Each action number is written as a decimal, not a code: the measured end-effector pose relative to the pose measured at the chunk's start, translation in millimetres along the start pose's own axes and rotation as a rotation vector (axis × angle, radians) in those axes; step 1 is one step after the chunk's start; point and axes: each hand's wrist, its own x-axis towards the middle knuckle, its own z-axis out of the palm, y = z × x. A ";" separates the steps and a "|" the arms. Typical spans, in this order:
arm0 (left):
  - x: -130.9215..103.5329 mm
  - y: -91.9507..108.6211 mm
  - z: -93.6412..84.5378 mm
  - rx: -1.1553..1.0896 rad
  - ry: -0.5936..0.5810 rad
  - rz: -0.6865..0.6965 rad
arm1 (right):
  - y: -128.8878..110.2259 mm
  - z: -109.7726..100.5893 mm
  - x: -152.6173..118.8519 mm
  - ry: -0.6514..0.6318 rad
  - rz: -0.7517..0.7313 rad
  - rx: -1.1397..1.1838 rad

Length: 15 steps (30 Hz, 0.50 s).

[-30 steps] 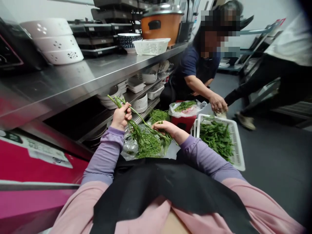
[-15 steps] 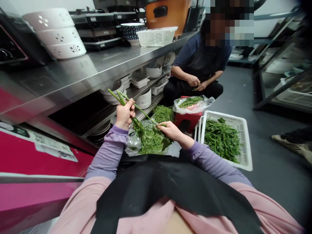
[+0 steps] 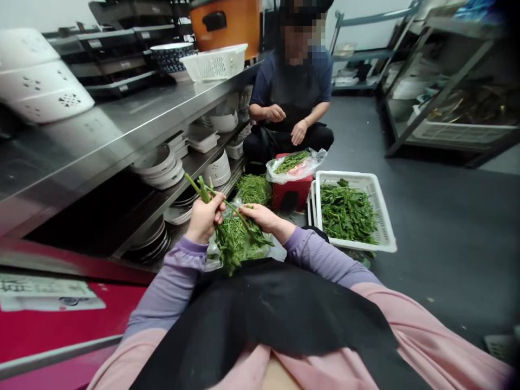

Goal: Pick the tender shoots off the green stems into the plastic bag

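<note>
My left hand point(image 3: 206, 216) is closed round a small bunch of green leafy stems point(image 3: 227, 246), with stem ends sticking up above the fist and leaves hanging below. Just to its right, my right hand point(image 3: 260, 216) pinches a leafy part of one stem that slants across from the bunch. Below both hands lies a clear plastic bag point(image 3: 213, 260) holding a heap of thin green stems point(image 3: 239, 233). To the right, a white slatted basket point(image 3: 388, 227) is filled with leafy greens point(image 3: 347, 211).
Ahead, a person point(image 3: 292, 92) squats behind a red box point(image 3: 292, 194) topped by a plastic bag of stems point(image 3: 292, 162). A steel counter point(image 3: 134, 111) with shelved bowls runs along the left. A metal rack point(image 3: 442, 81) stands at the right.
The view has swung right, so the surroundings appear shifted left. My hands are closer together, both still on the stems. The other person's hands have moved apart.
</note>
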 end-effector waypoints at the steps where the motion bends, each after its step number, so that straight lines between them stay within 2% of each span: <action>1: 4.5 -7.5 -0.1 -0.018 -0.001 -0.047 | -3.6 5.4 -2.6 -0.093 0.006 -0.012; 4: 13.6 -24.5 -3.6 -0.044 0.017 -0.127 | -6.0 12.7 -9.6 -0.177 0.028 -0.025; 7: 14.9 -32.7 -5.7 -0.044 0.014 -0.127 | 1.0 11.2 -12.5 -0.143 -0.024 0.005; 10: 6.6 -35.7 2.7 -0.009 0.041 -0.070 | 9.0 10.6 -11.4 -0.078 -0.075 -0.040; 13: -10.4 -30.0 16.9 0.061 0.081 0.091 | 16.2 3.9 -8.9 0.106 -0.081 -0.023; 15: -18.9 -21.7 20.4 0.104 0.123 0.241 | 20.2 -15.4 -10.3 0.350 -0.097 -0.066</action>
